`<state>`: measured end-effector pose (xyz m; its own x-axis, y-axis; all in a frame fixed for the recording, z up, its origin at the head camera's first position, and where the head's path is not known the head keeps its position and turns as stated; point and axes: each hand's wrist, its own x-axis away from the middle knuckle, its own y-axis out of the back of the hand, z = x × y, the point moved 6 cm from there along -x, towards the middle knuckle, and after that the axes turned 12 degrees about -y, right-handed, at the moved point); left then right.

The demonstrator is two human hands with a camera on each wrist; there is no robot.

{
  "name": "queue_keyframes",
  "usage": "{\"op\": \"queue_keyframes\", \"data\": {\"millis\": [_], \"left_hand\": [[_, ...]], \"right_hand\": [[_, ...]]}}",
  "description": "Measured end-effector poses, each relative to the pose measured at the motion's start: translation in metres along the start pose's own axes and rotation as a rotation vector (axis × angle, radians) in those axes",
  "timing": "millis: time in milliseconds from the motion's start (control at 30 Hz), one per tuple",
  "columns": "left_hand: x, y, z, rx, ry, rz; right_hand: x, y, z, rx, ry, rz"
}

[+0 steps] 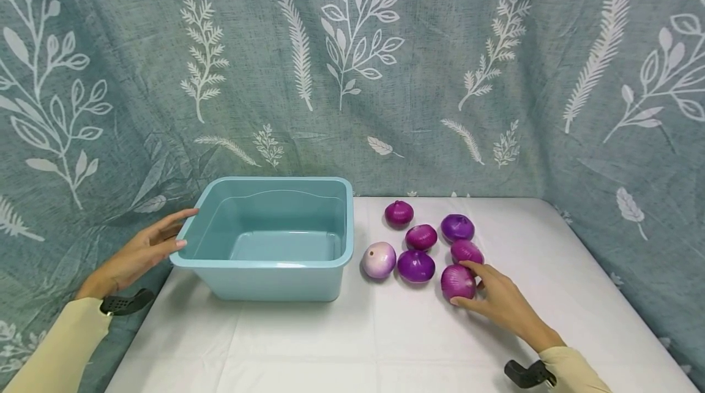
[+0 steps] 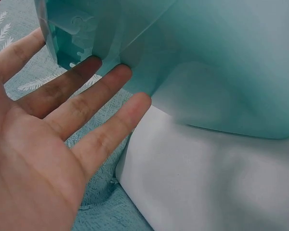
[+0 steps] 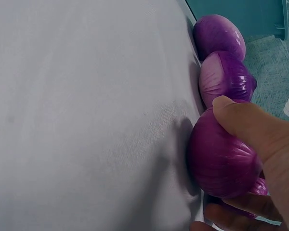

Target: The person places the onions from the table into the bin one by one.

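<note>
At the right of the head view my right hand [image 1: 503, 298] pinches a red onion [image 1: 458, 283] between thumb and fingers. The onion [image 3: 224, 154] shows large in the right wrist view, with the thumb over its top side. Right behind it lies another red onion [image 1: 467, 252]. My left hand [image 1: 145, 252] rests at the left side of a light blue plastic basin [image 1: 278, 283]. Its fingers [image 2: 82, 110] are spread and fairly straight against the basin's outer wall in the left wrist view. Inside the basin only the bare bottom shows.
Several more onions lie between basin and right hand: a pale purple one [image 1: 379, 260], a dark purple one [image 1: 416, 266] and others behind. All stand on a white-covered table [image 1: 308, 344]. A patterned green-blue curtain [image 1: 418, 74] hangs behind and at both sides.
</note>
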<state>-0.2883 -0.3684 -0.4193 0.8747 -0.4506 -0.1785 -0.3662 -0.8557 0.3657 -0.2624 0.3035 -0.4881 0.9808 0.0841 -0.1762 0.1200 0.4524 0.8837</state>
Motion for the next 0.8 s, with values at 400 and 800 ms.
{"op": "queue_keyframes", "data": {"millis": [400, 800], "left_hand": [[0.0, -0.001, 0.003, 0.017, 0.007, -0.01], [-0.002, 0.0, 0.005, -0.039, 0.007, -0.008]], "right_hand": [[0.003, 0.012, 0.003, -0.038, 0.042, -0.021], [-0.005, 0.038, 0.026, -0.112, 0.086, -0.066]]}}
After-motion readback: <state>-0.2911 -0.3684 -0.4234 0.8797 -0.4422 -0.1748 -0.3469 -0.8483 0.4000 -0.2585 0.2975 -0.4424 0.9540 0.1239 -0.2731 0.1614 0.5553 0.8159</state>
